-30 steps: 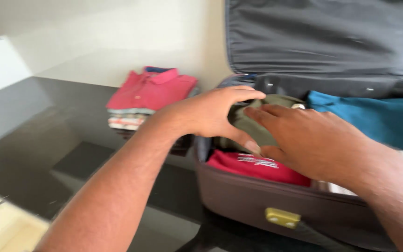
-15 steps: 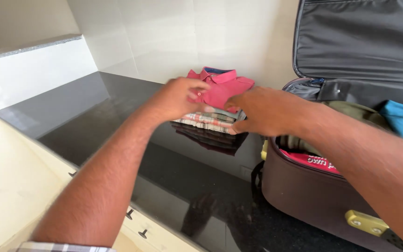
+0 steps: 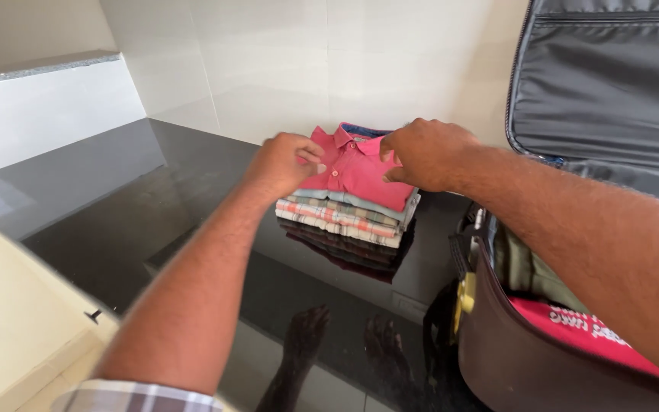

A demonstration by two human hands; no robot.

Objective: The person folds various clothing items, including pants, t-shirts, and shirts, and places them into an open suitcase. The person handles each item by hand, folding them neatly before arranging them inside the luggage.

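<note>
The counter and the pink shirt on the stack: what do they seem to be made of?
The counter looks like polished black stone, since it mirrors the shirts and arms. The pink shirt looks like soft woven cloth, perhaps cotton, matte, with a collar and buttons.

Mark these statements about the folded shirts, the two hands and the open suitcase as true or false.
1. Both hands, left hand and right hand, are at the pink folded collared shirt. True.
2. The pink shirt lies at the bottom of the stack of folded shirts. False: it is on top.
3. The stack sits on a glossy black stone counter. True.
4. The dark brown soft suitcase is zipped shut. False: its grey-lined lid stands open.
5. The suitcase is empty. False: a red garment lies inside.
</note>
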